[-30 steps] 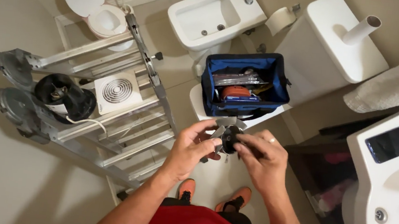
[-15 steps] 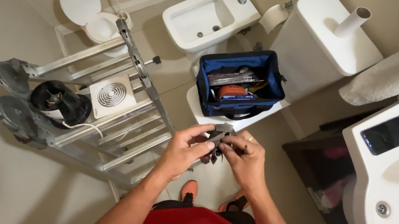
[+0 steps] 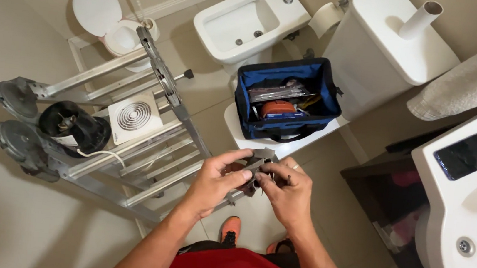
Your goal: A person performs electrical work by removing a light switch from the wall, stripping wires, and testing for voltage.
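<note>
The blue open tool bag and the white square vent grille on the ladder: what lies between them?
In the head view, between the blue open tool bag and the white square vent grille runs the aluminium ladder's grey side rail, then bare beige floor tile.

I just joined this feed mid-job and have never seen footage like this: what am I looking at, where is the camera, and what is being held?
There is no machine here: a person works with two bare hands. The single camera sits on their head and looks straight down in a bathroom. The left hand and the right hand together hold a small grey metal part at waist height; what it is exactly is hard to tell. Below lie a folded aluminium stepladder, with a white square vent grille and a black round fan motor resting on it. An open blue tool bag stands by the white bidet.
</note>
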